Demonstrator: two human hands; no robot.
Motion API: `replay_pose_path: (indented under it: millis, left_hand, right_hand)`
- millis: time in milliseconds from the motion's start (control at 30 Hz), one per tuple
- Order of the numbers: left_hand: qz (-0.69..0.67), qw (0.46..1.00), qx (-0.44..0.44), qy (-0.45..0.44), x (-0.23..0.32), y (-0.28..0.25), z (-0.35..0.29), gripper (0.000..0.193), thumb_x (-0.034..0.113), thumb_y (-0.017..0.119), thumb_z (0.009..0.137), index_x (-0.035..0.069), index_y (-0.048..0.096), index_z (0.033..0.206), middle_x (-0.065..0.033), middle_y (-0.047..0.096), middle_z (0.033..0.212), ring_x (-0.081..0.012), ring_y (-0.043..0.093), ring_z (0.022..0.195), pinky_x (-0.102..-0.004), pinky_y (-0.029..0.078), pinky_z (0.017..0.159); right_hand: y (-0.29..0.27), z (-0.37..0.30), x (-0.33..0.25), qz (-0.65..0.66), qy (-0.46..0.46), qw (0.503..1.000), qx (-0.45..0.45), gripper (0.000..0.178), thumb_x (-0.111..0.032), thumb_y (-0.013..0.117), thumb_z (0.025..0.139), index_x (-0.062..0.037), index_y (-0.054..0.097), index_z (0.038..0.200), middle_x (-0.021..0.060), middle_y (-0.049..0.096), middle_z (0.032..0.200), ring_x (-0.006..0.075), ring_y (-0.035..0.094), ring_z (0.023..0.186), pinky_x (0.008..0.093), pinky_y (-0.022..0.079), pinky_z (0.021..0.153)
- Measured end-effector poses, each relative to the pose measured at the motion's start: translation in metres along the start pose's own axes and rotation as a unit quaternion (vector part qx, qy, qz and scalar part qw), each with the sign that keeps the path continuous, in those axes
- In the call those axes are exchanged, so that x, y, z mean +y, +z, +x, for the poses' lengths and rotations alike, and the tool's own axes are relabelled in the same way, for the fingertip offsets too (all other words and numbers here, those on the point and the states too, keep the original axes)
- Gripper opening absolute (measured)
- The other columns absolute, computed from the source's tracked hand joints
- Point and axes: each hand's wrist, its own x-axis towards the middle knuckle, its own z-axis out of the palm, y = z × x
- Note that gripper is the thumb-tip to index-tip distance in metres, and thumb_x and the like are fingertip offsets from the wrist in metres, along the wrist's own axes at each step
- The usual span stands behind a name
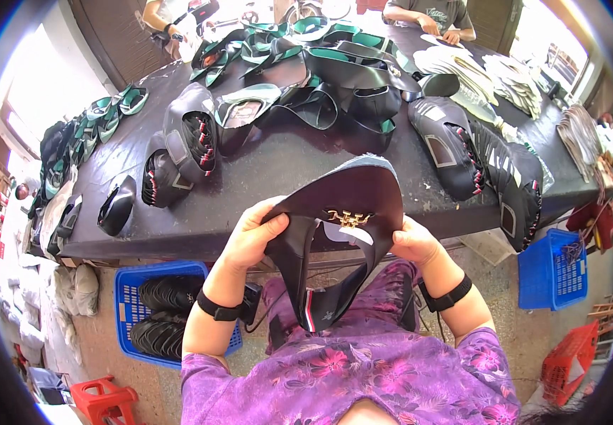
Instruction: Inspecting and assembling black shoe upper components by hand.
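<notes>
Between my two hands, above the table's near edge, is a black leather shoe upper [306, 195]. A gold metal buckle [350, 219] sits on its front, and a red-and-white striped band [309, 312] marks its lower end. My left hand [255, 232] grips the left side, thumb on top. The right side is pinched by my right hand [414, 241], whose fingertips are partly hidden under the leather. Past the upper, tied bundles of black uppers [192, 134] lie to the left and more bundles [448, 145] to the right. A lone black curved piece [116, 207] lies further left.
A heap of green-lined black uppers [306, 71] covers the table's far middle. Pale stacked pieces [455, 67] lie far right, near a co-worker's hands [442, 34]. On the floor stand blue baskets [119, 304], a red stool [104, 398] and a red crate [569, 361].
</notes>
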Motion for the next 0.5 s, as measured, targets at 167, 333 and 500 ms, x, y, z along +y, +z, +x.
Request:
replay_pose_path:
  millis: [167,333,500]
  left_hand:
    - [0.009,1.000,0.007,0.001,-0.007,-0.007,-0.001,0.032,0.016,0.055,0.085,-0.001,0.049,0.112,-0.0180,0.059,0.099,-0.0240,0.060,0.085,-0.0342,0.050,0.076]
    - [-0.004,1.000,0.008,-0.004,-0.018,0.000,-0.002,0.032,0.017,0.056,0.084,0.000,0.050,0.110,-0.0149,0.060,0.098,-0.0244,0.060,0.088,-0.0342,0.050,0.074]
    - [-0.108,0.993,0.046,-0.030,-0.026,0.002,-0.006,0.035,0.016,0.058,0.083,0.001,0.047,0.113,-0.0140,0.058,0.101,-0.0268,0.059,0.089,-0.0343,0.052,0.073]
  right_hand:
    - [0.006,-0.004,0.002,0.064,0.025,0.998,0.006,0.066,-0.038,0.065,0.075,-0.0013,0.040,0.124,0.0103,0.048,0.121,0.0202,0.046,0.111,0.0380,0.037,0.093]
    - [-0.016,-0.015,0.023,0.000,0.042,0.999,0.008,0.060,-0.037,0.063,0.077,-0.0024,0.042,0.122,0.0087,0.052,0.115,0.0208,0.049,0.108,0.0384,0.038,0.093]
    - [-0.011,-0.012,0.033,0.108,0.033,0.991,-0.066,0.052,-0.026,0.067,0.075,-0.0017,0.047,0.116,0.0101,0.054,0.112,0.0224,0.052,0.103,0.0395,0.038,0.092]
